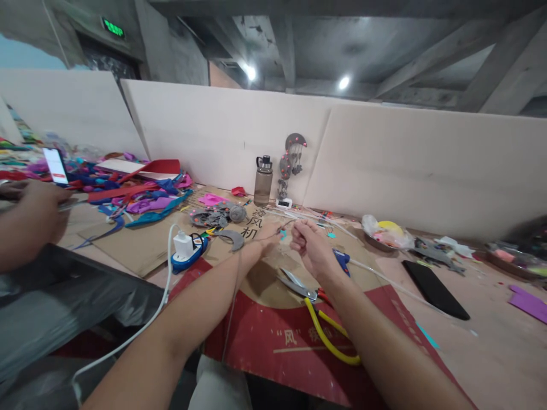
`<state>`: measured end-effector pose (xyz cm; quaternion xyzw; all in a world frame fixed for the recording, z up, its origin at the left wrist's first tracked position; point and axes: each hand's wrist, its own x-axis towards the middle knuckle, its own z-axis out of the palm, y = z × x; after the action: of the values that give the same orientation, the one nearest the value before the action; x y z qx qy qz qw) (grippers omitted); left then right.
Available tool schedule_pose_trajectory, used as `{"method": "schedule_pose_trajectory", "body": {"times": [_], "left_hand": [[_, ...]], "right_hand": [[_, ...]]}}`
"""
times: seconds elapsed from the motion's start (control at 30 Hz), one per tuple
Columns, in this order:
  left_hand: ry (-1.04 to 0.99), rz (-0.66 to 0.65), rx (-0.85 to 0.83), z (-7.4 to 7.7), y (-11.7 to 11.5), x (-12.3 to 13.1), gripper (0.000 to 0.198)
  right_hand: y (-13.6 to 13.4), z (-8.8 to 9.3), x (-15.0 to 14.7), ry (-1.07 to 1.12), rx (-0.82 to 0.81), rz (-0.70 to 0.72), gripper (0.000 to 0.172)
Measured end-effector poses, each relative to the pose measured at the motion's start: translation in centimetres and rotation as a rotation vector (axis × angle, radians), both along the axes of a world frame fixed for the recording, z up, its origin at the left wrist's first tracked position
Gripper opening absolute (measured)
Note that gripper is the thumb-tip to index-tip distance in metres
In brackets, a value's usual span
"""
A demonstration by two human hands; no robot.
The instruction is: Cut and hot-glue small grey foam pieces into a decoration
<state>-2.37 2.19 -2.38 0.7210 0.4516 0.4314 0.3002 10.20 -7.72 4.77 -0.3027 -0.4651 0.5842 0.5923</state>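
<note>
Over the middle of the cardboard sheet (260,279), my left hand (269,236) and my right hand (306,242) are close together. A thin grey cord (287,225) stretches between them. My right hand is closed in a pinch at one end of it. The fingers of my left hand are bent around the cord, partly hidden by the wrist. A strand of cord hangs down across my left forearm. Below the hands lie scissors (327,339) with yellow handles, and a red handle shows under my right forearm. A grey crescent (234,239) lies left of my left hand.
A blue glue gun (342,262) and black phone (436,289) lie to the right. Bottle (263,185) and a grey hanging ornament (290,156) stand against the white partition. Left are a blue power strip (190,254), fabric scraps (145,182) and another person's arm (29,222).
</note>
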Motion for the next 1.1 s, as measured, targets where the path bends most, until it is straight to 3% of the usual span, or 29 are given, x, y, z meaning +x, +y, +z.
{"method": "schedule_pose_trajectory", "body": {"times": [0.13,0.3,0.37,0.43,0.5,0.57,0.63,0.7,0.8,0.9,1.0,1.1], "left_hand": [[-0.170,0.025,-0.115,0.3,1.3,-1.2,0.005],[-0.427,-0.032,-0.184,2.2,1.0,-2.3,0.020],[-0.756,-0.254,-0.231,3.3,-0.1,-2.7,0.030],[-0.824,-0.552,-0.269,4.2,-1.6,-2.7,0.035],[-0.645,-0.866,-0.366,4.9,-3.4,-2.3,0.031],[-0.295,-1.131,-0.486,5.3,-5.1,-1.4,0.029],[0.061,-1.245,-0.586,5.5,-6.3,-0.4,0.029],[0.187,-1.210,-0.511,5.4,-6.7,0.5,0.028],[0.297,-0.858,-0.107,4.5,-5.7,1.0,0.012],[0.372,-0.499,0.143,3.4,-3.6,0.6,0.021],[0.236,-0.219,0.109,2.9,-1.8,0.0,0.014],[-0.098,-0.105,-0.182,3.2,-1.3,-0.4,0.017]], "right_hand": [[0.0,0.2,2.8,0.039,0.021,-0.085,0.034],[1.1,-1.5,4.6,0.063,-0.017,-0.195,0.038],[1.8,-2.4,5.0,0.100,-0.047,-0.228,0.040],[2.5,-2.9,5.3,0.146,-0.067,-0.253,0.040],[2.8,-2.8,5.7,0.198,-0.053,-0.271,0.039],[2.7,-2.1,6.1,0.260,0.008,-0.271,0.038],[2.2,-0.9,6.4,0.311,0.091,-0.253,0.035],[1.3,0.4,6.7,0.326,0.161,-0.247,0.032],[-0.4,2.2,6.9,0.278,0.246,-0.262,0.028],[-1.8,3.1,7.0,0.189,0.333,-0.274,0.026],[-2.6,3.1,6.9,0.158,0.355,-0.249,0.027],[-2.6,2.6,6.5,0.141,0.310,-0.191,0.028]]}}
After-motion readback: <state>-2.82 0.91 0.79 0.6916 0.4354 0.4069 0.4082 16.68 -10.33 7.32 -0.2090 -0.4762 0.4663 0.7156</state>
